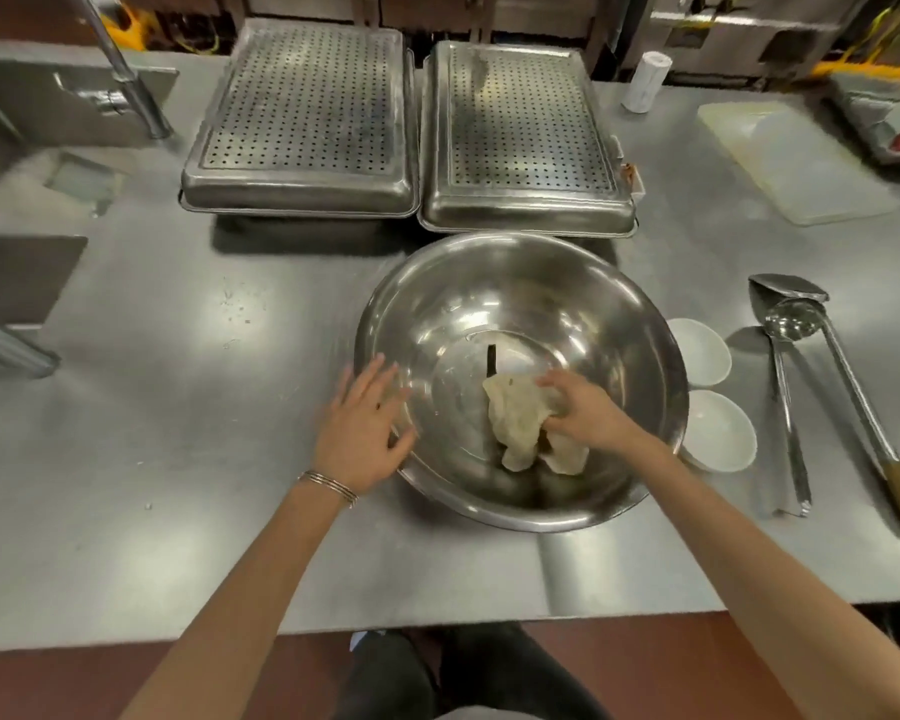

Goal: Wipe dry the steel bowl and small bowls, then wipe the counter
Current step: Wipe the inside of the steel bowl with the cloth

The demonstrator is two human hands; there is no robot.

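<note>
Steel counter (178, 407), right hand (585, 407) clutching cloth (515, 423) inside steel bowl (515, 298), left hand (359, 433) flat against rim

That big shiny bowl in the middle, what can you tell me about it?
The steel bowl is wide, round and deep, polished metal with bright reflections, standing upright on the steel counter. Inside, the right hand holds a crumpled pale cloth against its bottom; the left hand, fingers spread, rests at its left rim. Two small white bowls sit by its right side.
</note>
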